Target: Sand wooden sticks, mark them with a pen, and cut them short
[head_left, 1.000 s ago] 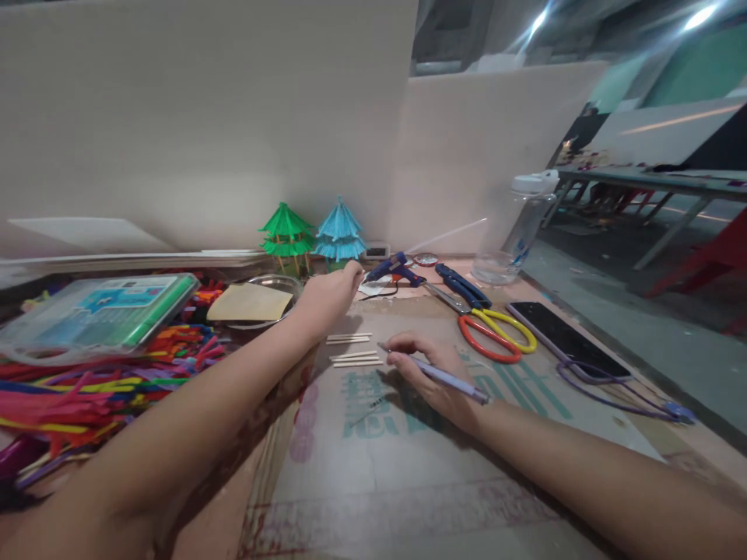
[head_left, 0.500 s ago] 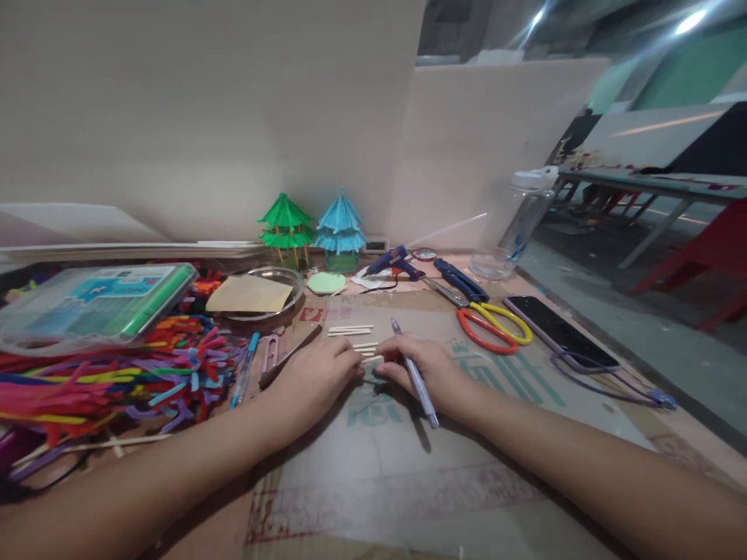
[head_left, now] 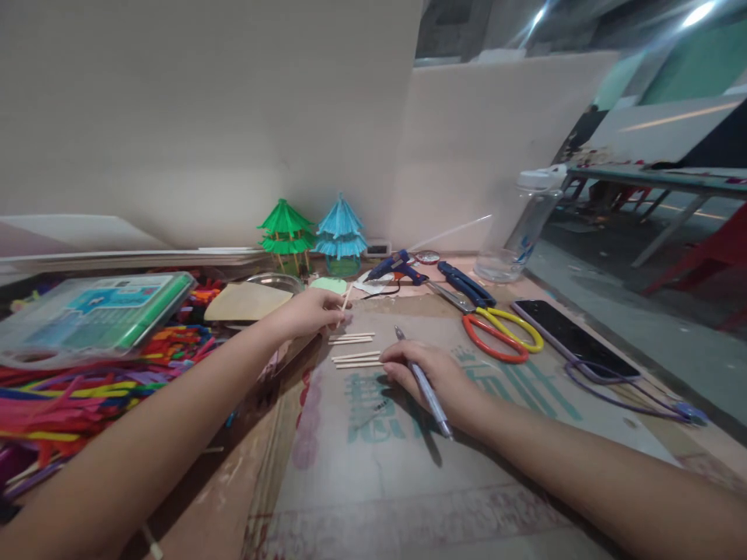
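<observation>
My left hand [head_left: 315, 311] is closed in a pinch on a short wooden stick [head_left: 348, 296], which it holds tilted near the green paper disc [head_left: 328, 285]. Between the fingers of my right hand [head_left: 429, 369] a pen [head_left: 430, 399] lies slantwise, its tip pointing away from me. The right thumb and forefinger are at the end of a small row of wooden sticks [head_left: 357, 362] on the board. Beyond that row lies a second group of sticks [head_left: 352, 338]. Both groups rest on a board [head_left: 373, 482] printed with green characters.
Two small paper-roofed pavilions, one green [head_left: 285, 229] and one blue [head_left: 341, 229], stand by the wall. A glue gun [head_left: 398, 268], pliers [head_left: 465, 284], scissors [head_left: 502, 334], phone [head_left: 575, 338] and bottle [head_left: 507, 241] line the right. Pipe cleaners [head_left: 117, 389] and a plastic case [head_left: 93, 315] fill the left.
My left hand has moved away from the right hand, up and left, with a stick in it. My right hand stays nearly in place with the pen.
</observation>
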`<state>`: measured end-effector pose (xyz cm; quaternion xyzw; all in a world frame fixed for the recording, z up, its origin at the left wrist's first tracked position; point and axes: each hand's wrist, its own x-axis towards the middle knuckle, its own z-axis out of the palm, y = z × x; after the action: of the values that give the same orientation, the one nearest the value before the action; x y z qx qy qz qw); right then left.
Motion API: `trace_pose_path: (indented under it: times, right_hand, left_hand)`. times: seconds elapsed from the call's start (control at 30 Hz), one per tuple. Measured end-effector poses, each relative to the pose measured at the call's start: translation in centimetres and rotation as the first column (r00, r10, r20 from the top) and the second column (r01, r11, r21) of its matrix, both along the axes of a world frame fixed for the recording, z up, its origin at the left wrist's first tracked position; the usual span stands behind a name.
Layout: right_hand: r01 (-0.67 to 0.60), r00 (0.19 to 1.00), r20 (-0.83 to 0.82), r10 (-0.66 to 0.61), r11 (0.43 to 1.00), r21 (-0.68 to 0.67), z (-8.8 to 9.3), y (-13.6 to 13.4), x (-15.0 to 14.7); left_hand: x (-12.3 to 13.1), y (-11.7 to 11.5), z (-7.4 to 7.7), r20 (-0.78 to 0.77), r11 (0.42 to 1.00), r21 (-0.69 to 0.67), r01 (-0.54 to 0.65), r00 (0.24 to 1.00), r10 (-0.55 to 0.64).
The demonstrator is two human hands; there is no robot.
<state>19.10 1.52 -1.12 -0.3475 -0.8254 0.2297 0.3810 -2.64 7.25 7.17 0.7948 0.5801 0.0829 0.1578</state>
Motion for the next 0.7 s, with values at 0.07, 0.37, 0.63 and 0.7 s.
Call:
trace_pose_path:
  times: [0.07,0.37,0.63,0.7]
  right_hand:
    - [0.000,1.000,-0.006,0.000,1.000,-0.007,0.0,0.0,0.0]
    - [0.049,0.996,-0.068,-0.052,0.998,-0.042,0.4,-0.2,0.3]
    - [0.079,0.991,-0.092,-0.094,0.985,-0.153,0.9,-0.3,0.1]
    - [0.085,0.992,-0.084,-0.098,0.986,-0.143,0.9,-0.2,0.1]
  left_hand:
    - [-0.5,0.1,0.0,-0.049,0.999,0.035,-0.013,0.999,0.015]
    - [-1.2,0.4,-1.5,-0.322,0.965,0.261,0.007,0.944,0.080]
    - [-1.5,-1.5,-2.6,-0.314,0.927,0.286,0.243,0.938,-0.149]
    - [-1.6,-1.6,-3.0,-0.314,0.921,0.290,0.260,0.935,-0.165]
